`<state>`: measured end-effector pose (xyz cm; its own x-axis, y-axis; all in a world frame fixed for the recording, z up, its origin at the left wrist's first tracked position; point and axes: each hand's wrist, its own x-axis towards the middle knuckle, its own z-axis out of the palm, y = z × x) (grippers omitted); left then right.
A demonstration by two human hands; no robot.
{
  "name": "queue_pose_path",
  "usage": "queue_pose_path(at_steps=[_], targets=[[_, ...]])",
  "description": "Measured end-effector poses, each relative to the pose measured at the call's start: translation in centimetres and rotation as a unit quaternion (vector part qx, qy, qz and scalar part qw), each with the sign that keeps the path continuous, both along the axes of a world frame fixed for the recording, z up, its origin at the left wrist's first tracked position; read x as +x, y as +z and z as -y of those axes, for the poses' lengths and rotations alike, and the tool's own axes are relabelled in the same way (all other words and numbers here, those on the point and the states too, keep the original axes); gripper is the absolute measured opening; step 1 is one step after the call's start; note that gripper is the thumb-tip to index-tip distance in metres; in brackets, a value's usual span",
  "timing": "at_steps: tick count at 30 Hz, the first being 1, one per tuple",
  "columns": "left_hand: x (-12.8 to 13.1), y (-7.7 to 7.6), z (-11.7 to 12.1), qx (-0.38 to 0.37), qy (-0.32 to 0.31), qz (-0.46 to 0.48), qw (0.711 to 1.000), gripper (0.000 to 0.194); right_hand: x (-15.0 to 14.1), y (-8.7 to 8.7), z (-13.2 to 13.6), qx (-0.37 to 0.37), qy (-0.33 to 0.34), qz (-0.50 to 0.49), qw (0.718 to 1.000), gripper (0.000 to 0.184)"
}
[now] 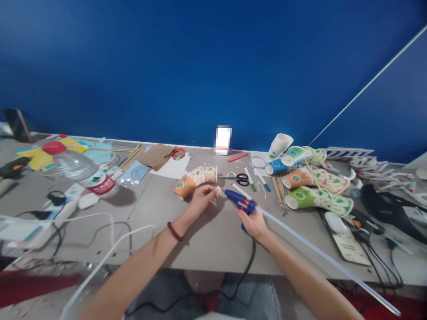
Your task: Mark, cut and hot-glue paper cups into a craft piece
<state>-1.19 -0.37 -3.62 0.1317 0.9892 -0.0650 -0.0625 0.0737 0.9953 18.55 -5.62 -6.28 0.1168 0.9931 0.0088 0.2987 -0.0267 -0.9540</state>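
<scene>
My right hand (254, 221) is wrapped round a blue hot glue gun (240, 201), its nozzle pointing left. A long translucent glue stick (320, 253) runs out of the gun's back toward the lower right. In a pinch, my left hand (203, 198) holds a small white piece (218, 190), perhaps paper, close to the nozzle; whether they touch I cannot tell. Just behind my left hand lie joined orange-patterned paper cups (195, 180). Black-handled scissors (242, 179) rest beyond the glue gun, beside a green-tipped marker (250, 180) and a blue-tipped marker (262, 180).
More joined paper cups (302, 198) lie at the right, near wooden sticks (277, 189) and a phone-like slab (350, 246). On the left are a tilted water bottle (83, 171), a power strip (63, 209) and white cables. A brown paper piece (155, 155) lies at the back, before a blue wall (207, 66).
</scene>
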Motion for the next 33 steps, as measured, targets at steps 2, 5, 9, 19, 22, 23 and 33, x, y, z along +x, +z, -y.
queue_pose_path(at_steps=[2,5,9,19,22,23,33], targets=[[0.01,0.06,0.04,-0.002,0.002,0.001,1.0,0.041,0.07,-0.28,-0.04,0.001,0.003,0.0,1.0,0.027],[0.02,0.14,0.1,-0.003,0.005,0.005,1.0,0.04,0.17,-0.49,-0.08,0.005,-0.003,0.004,1.0,0.026],[0.05,0.15,0.12,-0.003,0.01,0.005,1.0,0.038,0.24,-0.28,-0.11,0.022,0.018,0.014,0.999,0.026],[0.1,0.42,0.18,0.001,0.014,0.011,1.0,0.038,0.08,-0.07,-0.1,0.009,0.013,0.025,1.0,0.029],[0.09,0.61,0.25,0.001,0.014,0.008,1.0,0.039,0.05,0.08,-0.1,0.005,0.01,0.031,0.999,0.029],[0.08,0.64,0.26,0.002,0.014,0.007,1.0,0.039,0.05,0.13,-0.1,0.004,0.013,0.033,0.999,0.029],[0.14,0.32,0.15,-0.001,0.016,0.007,1.0,0.04,-0.05,0.42,-0.11,0.046,-0.003,0.072,0.996,0.025]])
